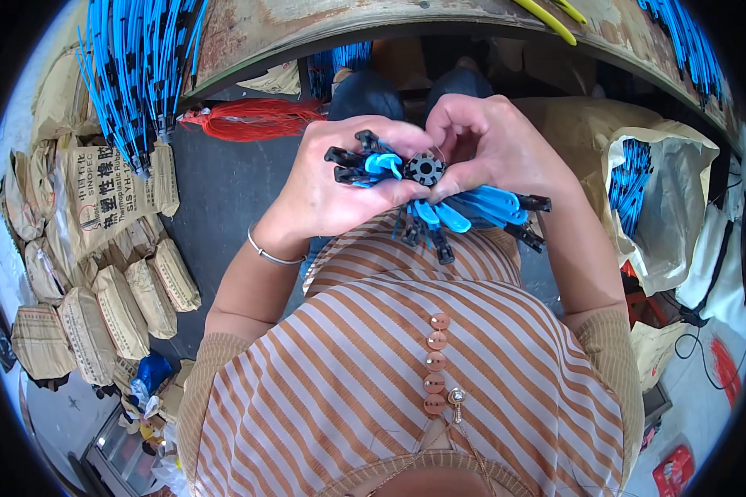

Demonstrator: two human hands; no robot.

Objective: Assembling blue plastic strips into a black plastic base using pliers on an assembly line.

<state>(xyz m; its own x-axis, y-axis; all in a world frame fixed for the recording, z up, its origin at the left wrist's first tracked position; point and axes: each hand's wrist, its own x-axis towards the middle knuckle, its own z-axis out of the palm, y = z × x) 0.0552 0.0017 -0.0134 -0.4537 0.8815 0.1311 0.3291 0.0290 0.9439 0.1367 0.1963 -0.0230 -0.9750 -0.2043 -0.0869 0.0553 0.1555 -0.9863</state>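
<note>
In front of my chest, both hands meet around a small round black hub (426, 169) with notches all round its face. My left hand (327, 170) is closed, its thumb and fingers gripping the hub from the left. Blue strips with black end clips (358, 161) stick out between its fingers. My right hand (501, 145) pinches at the hub's right edge, where a thin wire-like line shows faintly. More blue strips with black clips (472, 209) fan out below the hub, under the right hand. The parts inside the palms are hidden.
A worn wooden table (307, 29) curves across the far side, bearing blue rods (145, 66) and yellow strips (547, 16). A red bundle (257, 118) lies beyond my left hand. Paper sacks (124, 306) stand at left. At right, a lined bag (663, 199) holds more blue rods.
</note>
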